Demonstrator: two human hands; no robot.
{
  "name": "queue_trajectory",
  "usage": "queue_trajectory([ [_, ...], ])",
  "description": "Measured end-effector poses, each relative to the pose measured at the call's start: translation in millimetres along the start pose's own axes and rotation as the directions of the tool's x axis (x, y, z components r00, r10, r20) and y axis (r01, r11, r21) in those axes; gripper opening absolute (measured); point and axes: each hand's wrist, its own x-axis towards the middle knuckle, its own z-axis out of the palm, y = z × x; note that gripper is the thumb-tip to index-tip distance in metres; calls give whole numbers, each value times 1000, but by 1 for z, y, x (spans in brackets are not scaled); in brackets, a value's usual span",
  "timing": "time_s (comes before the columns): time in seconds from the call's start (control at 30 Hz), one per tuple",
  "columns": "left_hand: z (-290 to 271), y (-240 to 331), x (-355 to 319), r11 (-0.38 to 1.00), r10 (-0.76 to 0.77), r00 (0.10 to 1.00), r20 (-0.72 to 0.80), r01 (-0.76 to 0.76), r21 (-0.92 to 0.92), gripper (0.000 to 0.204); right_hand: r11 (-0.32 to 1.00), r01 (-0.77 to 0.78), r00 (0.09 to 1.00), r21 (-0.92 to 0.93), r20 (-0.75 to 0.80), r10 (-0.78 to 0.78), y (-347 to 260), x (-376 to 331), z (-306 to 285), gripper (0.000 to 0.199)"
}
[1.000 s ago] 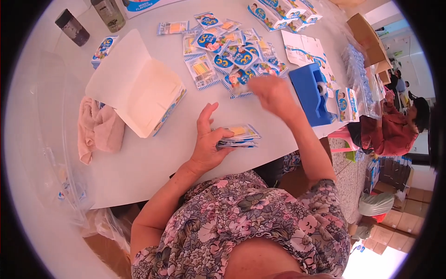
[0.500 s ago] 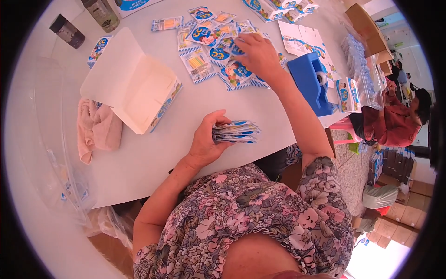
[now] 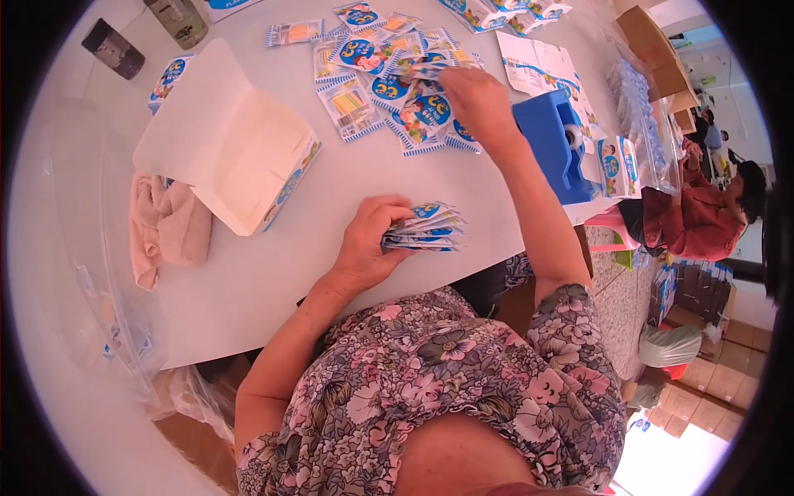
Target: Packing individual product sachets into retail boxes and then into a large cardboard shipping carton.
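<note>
Close to the table's near edge, my left hand (image 3: 372, 236) is closed around a stack of small candy packets (image 3: 432, 233), their layered edges pointing right. Over the right side of a loose heap of blue-and-white packets (image 3: 351, 107), my right hand (image 3: 480, 103) pinches one candy packet (image 3: 426, 71) by its edge. That packet is tilted and a little blurred. Several packets in the heap show coloured sticks through a clear window. Left of the heap an open white carton (image 3: 248, 165) lies with its lid folded back; its visible inside is plain white.
A blue tape dispenser (image 3: 550, 149) stands right of the heap, beside a flattened printed carton (image 3: 542, 66). A pink cloth (image 3: 169, 223) lies left of the open carton. Two dark-topped jars (image 3: 114, 50) stand far left. A person in red (image 3: 703, 215) sits beyond the table at right.
My right hand has shifted slightly right and pulled back from the heap, now with a packet at its fingertips. My left hand keeps its stack, which fans out a little more.
</note>
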Motion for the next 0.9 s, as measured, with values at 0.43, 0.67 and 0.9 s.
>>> queue_trajectory([
  [0.43, -1, 6, -4, 973, 38, 999, -16, -33, 230, 55, 974, 220, 975, -48, 40, -219, -12, -35, -7, 39],
  [0.67, 0, -2, -1, 995, 89, 995, -39, -87, 53, 59, 968, 185, 919, 170, 318, -232, -44, -79, -41, 34],
  [0.9, 0, 15, 1, 973, 7, 1000, 10, -10, 233, 61, 832, -540, 839, -125, -1, 545, 3, -76, -10, 42],
])
